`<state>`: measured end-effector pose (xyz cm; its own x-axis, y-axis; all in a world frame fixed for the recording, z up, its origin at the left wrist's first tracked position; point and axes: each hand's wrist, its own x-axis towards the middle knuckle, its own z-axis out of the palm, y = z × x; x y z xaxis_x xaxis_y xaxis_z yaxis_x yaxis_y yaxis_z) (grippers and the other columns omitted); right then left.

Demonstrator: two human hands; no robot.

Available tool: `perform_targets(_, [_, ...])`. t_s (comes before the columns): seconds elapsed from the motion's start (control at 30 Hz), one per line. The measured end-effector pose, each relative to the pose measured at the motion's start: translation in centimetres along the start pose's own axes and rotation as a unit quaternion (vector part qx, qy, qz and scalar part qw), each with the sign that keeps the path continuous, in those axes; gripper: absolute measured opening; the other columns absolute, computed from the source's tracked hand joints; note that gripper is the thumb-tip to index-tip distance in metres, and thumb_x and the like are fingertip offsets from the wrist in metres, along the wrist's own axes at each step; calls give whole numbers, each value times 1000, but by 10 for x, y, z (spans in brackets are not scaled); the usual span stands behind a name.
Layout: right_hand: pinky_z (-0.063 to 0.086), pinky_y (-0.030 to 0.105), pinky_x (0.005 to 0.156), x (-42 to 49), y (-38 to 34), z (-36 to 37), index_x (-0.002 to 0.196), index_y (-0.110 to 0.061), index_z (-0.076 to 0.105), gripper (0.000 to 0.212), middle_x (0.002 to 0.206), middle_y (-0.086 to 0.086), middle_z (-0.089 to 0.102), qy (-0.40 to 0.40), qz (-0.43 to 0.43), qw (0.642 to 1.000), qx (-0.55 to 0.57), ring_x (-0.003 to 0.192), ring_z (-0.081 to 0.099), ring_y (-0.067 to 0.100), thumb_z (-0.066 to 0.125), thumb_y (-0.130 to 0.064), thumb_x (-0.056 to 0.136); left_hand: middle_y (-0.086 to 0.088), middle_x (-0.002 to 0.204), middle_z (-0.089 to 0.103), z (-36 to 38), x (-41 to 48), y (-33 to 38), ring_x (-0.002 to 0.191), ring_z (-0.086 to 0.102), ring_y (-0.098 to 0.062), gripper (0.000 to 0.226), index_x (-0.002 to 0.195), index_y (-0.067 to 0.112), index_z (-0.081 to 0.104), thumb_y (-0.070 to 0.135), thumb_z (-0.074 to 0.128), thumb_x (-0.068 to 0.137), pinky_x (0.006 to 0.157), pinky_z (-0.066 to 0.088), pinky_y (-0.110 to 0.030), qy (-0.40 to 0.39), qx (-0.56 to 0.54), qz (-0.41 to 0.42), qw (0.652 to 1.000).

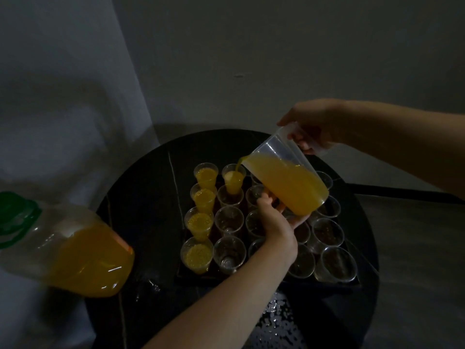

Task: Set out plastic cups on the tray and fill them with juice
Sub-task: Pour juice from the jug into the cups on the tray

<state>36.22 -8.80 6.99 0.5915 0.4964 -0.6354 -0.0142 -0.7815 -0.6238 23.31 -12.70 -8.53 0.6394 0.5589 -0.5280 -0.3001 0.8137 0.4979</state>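
Four cups [198,255] in the left column are sitting full on the tray [181,275]. Juice [237,170] is streaming from the jug [289,180] into the far cup [234,181] of the second column. Right hand [314,129] is gripping the handle [293,136], and left hand [276,222] is cupping the base. Next, likely: levelling the jug and shifting to the nearer empty cup [230,197].

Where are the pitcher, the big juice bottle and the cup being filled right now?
pitcher [286,183]: head view, juice-filled side wall.
juice bottle [83,258]: head view, orange lower body.
cup being filled [232,184]: head view, front wall.
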Motion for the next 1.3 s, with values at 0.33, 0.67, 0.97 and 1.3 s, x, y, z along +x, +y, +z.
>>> perform_targets(0.33, [39,25,62,2,8,-2,104,-11,58,21,63,3,48,9,-35,999,36,55,43,12,55,-30,96,-3,120,55,-2,5,7,104,59,-23,42,141,32,50,39,26,107,95,54,-57,-1,13,24,1000])
perform_targets(0.67, [38,18,44,-21,24,5,88,-12,53,14,58,1,47,24,-98,992,72,43,42,9,53,-24,95,0,121,58,-7,-7,11,107,60,-21,41,141,34,52,38,28,107,99,50,-60,7,24,58,998])
perform_targets(0.97, [36,23,50,-40,31,13,93,-9,56,15,58,2,48,20,-123,991,54,46,42,10,51,-23,95,-4,128,56,-14,-29,6,117,56,-27,40,136,38,55,44,31,105,102,47,-62,10,14,63,998])
perform_targets(1.3, [37,25,53,-45,36,22,102,-5,62,22,64,6,51,-2,-114,993,28,50,44,11,52,-23,95,-5,126,59,-20,-52,0,113,58,-24,42,135,35,56,41,29,105,103,46,-60,23,-4,52,998])
